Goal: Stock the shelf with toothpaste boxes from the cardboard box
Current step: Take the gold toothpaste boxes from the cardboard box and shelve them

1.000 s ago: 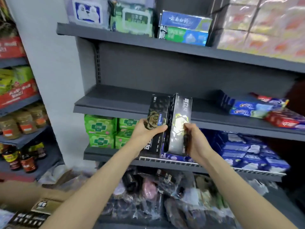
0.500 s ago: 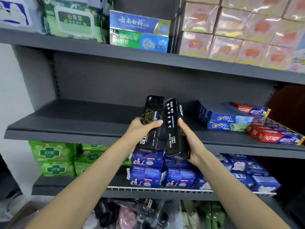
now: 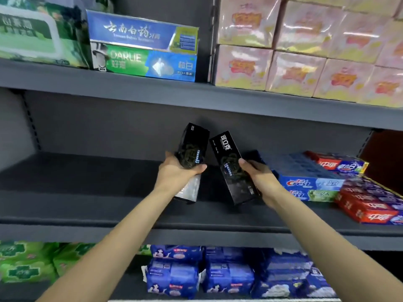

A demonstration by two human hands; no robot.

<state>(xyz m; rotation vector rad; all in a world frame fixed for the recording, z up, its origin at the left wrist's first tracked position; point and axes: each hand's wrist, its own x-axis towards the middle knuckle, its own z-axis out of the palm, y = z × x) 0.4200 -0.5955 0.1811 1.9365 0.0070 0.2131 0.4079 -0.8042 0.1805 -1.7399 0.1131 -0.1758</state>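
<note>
the placing step looks in hand: the left hand (image 3: 177,174) grips one black toothpaste box (image 3: 192,152), the right hand (image 3: 258,177) grips another black box (image 3: 234,168), both tilted over the grey shelf (image 3: 87,192); next, i judge, set them down beside the stacked boxes (image 3: 314,186) just right of the right hand.

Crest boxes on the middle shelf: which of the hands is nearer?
Right. The right hand, gripping a black box, sits just left of the Crest boxes; the left hand is further left beyond it, gripping another.
</note>
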